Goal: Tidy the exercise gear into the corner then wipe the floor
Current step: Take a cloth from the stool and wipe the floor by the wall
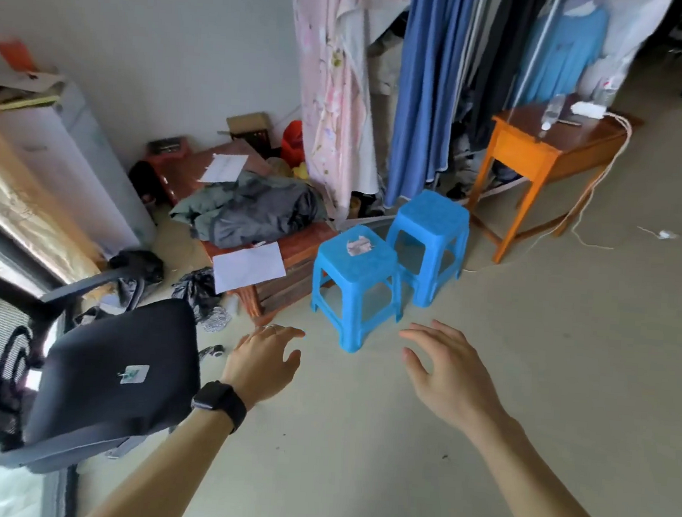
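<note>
Pale grey-green floor (525,372) lying bare and open in foreground, dark specks (445,456) showing near centre, clutter crowding far corner

No text, label or number is legible anywhere; the white paper sheets (248,267) look blank.

You've got a pale floor (523,392) carrying most things: two blue plastic stools (356,279) side by side, nearer one w/ a crumpled scrap (357,245) on its seat. Left of them, a low reddish worktop (291,251) holds a grey-green jacket (254,208) & two white sheets (249,267). Orange worktop (548,151) back right, w/ a bottle (552,111) on it. Office chair (114,367) front left; white cable (592,219) trails on the floor.
</note>
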### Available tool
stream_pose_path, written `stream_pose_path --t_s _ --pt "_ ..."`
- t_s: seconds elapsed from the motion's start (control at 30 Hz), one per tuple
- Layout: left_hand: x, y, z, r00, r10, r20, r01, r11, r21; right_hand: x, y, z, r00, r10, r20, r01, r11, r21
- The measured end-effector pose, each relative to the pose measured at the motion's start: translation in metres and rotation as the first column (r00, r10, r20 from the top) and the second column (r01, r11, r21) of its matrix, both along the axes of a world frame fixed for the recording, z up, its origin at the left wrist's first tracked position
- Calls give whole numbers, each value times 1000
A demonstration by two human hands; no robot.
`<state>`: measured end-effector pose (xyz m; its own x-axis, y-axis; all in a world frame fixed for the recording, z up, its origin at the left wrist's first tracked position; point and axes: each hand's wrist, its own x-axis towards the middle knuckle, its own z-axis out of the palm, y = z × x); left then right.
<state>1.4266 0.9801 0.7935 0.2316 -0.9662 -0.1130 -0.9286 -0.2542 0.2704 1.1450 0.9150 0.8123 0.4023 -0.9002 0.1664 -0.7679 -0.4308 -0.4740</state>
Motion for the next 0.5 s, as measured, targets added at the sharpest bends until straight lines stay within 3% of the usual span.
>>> stream_pose_path --t_s 0.23,0.5 --pt "89 -25 -20 981 193 -14 -192 981 32 105 -71 -22 981 191 -24 -190 981 46" --pt "172 -110 -36 989 146 -36 -143 987 72 200 -149 -32 971 209 -113 -197 974 111"
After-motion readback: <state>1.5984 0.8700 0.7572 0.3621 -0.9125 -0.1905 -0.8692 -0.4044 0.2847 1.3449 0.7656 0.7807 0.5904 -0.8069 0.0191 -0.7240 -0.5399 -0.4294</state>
